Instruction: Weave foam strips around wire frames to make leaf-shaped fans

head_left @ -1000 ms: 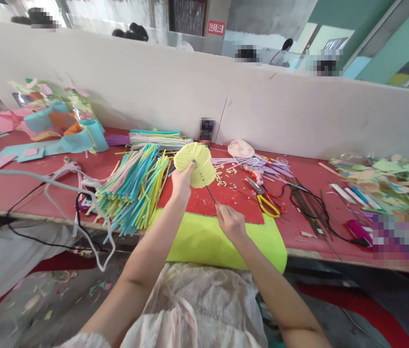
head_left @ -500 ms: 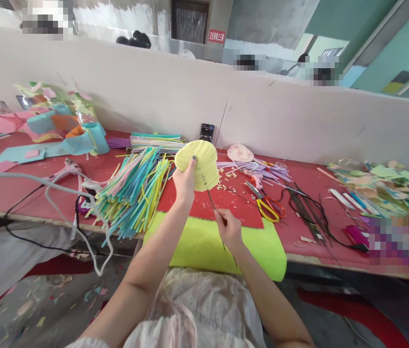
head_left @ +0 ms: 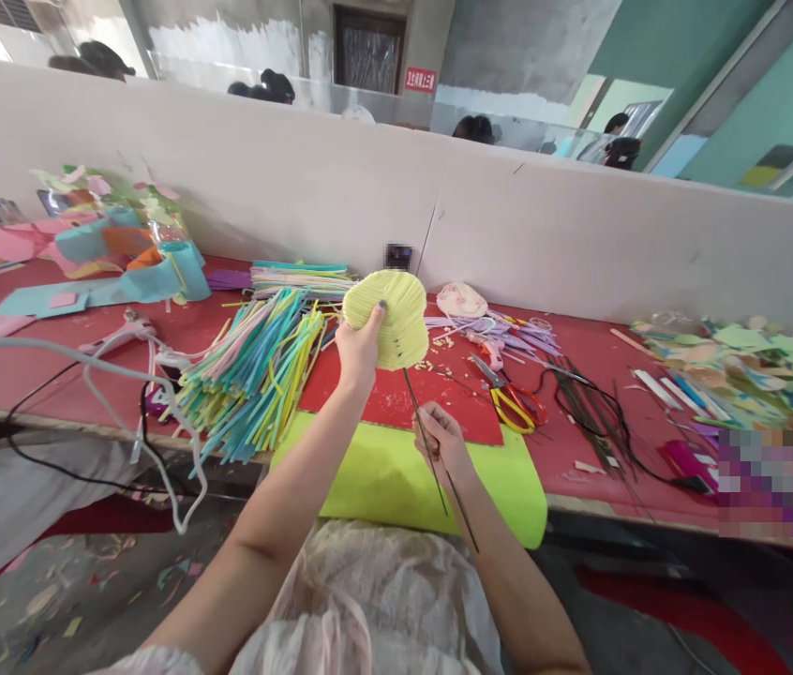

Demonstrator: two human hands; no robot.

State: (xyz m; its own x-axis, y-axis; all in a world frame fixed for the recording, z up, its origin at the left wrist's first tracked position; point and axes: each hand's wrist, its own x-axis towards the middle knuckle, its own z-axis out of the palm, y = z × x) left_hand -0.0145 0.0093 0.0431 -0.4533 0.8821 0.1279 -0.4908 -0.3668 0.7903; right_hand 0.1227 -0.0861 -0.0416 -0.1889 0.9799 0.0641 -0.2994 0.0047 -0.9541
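Observation:
My left hand (head_left: 361, 342) is closed on a pale yellow, ribbed, petal-shaped piece (head_left: 403, 319), thumb across its near face. A short row of dark marks shows on the piece. From its lower edge a thin dark wire stem (head_left: 411, 394) runs down past my right hand. My right hand (head_left: 442, 441) is closed below the piece, with a second thin dark wire (head_left: 465, 520) slanting down out of it. Both wires end over the rolled lime-green sheet (head_left: 396, 478) and my forearm. Whether my right fingers also touch the first stem, I cannot tell.
A red board (head_left: 396, 403) lies in front of me. Multicoloured strips (head_left: 248, 366) are heaped left, near a white cable (head_left: 186, 422). Scissors (head_left: 509, 398), a pink glue gun (head_left: 491, 349) and dark wires (head_left: 586, 412) lie right. A white partition (head_left: 298, 169) stands behind.
My right hand has turned a little, and the two wire ends have spread apart and swung lower right. My left hand still holds the yellow piece, slightly shifted right.

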